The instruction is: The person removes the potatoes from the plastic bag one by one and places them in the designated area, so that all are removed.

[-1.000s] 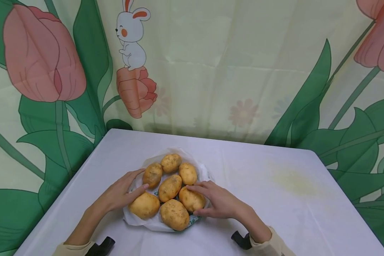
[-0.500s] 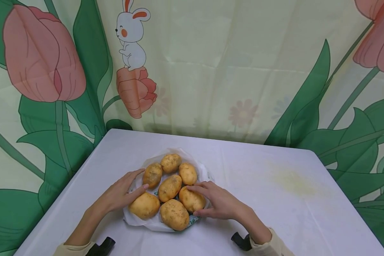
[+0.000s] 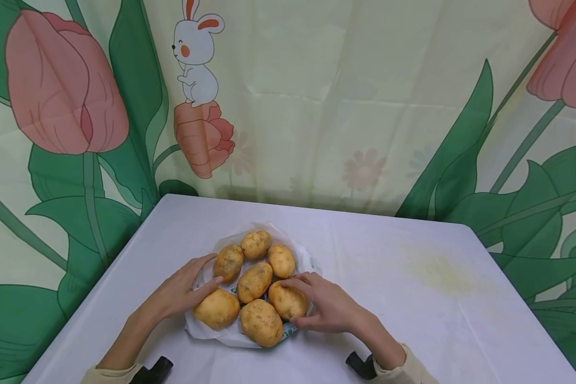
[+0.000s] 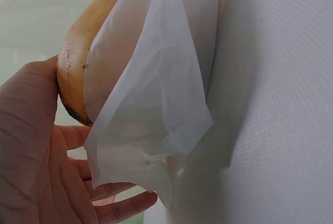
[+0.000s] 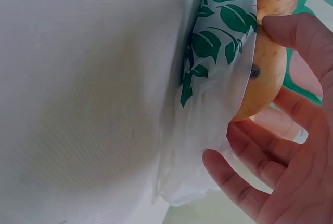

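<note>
Several potatoes (image 3: pixel 255 282) lie grouped in a rolled-down white plastic bag (image 3: pixel 240 340), printed with green leaves (image 5: pixel 223 26). On the left side, my left hand (image 3: pixel 180 288) has its thumb over the lower-left potato (image 3: pixel 217 309). Its spread fingers reach to the edge of the upper-left potato (image 3: pixel 229 263); the left wrist view shows them beside a flap of the bag (image 4: pixel 156 78). Across from it, my right hand (image 3: pixel 328 304) rests loosely around the right-hand potato (image 3: pixel 288 301), fingertips on top and thumb at its near end. That potato has a dark spot (image 5: pixel 255 71).
A white cloth covers the table (image 3: pixel 379 256), with a faint yellowish stain (image 3: pixel 444 274) on the right. Behind it hangs a curtain (image 3: pixel 307 106) printed with tulips and a rabbit. Black wrist mounts (image 3: pixel 156 369) sit at both cuffs.
</note>
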A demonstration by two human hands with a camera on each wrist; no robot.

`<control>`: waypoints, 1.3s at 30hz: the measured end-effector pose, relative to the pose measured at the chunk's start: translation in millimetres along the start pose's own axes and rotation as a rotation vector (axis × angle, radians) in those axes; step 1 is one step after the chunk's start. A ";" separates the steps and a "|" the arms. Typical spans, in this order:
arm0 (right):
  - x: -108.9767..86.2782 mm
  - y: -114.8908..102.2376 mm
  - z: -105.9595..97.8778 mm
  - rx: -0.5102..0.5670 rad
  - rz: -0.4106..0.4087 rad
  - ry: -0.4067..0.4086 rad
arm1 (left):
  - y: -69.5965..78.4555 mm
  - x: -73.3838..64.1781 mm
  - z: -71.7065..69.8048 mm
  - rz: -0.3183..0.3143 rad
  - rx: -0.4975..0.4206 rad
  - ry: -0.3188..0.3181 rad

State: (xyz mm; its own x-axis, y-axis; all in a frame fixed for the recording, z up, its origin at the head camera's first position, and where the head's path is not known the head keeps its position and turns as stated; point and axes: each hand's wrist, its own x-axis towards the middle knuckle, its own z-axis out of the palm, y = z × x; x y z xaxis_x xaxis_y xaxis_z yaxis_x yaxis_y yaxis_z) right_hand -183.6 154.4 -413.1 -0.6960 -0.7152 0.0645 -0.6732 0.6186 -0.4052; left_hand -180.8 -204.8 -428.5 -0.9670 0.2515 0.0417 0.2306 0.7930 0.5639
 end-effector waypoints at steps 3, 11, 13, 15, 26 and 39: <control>-1.8 -0.9 1.4 -0.010 0.003 0.015 | -1.0 -0.8 0.9 0.006 -0.002 0.004; -7.1 -5.3 1.3 -0.017 -0.003 0.119 | -1.8 -1.4 1.2 -0.001 -0.005 0.009; -9.1 -6.1 0.4 -0.015 -0.006 0.158 | -1.8 -1.2 1.2 -0.004 -0.005 0.008; -11.2 -6.4 -0.8 -0.008 -0.006 0.194 | -2.0 -1.2 1.1 -0.006 -0.005 0.007; -20.8 -0.7 -11.0 -0.005 0.061 0.342 | -3.5 -1.4 0.9 0.001 -0.006 0.012; -29.3 16.1 -20.8 -0.024 0.191 0.429 | -4.3 -0.5 1.2 0.007 -0.014 0.012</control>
State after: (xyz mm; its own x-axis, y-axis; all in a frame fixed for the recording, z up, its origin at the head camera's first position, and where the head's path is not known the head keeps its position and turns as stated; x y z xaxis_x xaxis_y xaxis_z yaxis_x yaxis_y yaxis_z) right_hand -179.2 192.0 -402.5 -0.8450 -0.3915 0.3642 -0.5249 0.7371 -0.4255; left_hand -181.2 -207.7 -432.0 -0.9665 0.2503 0.0560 0.2363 0.7835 0.5747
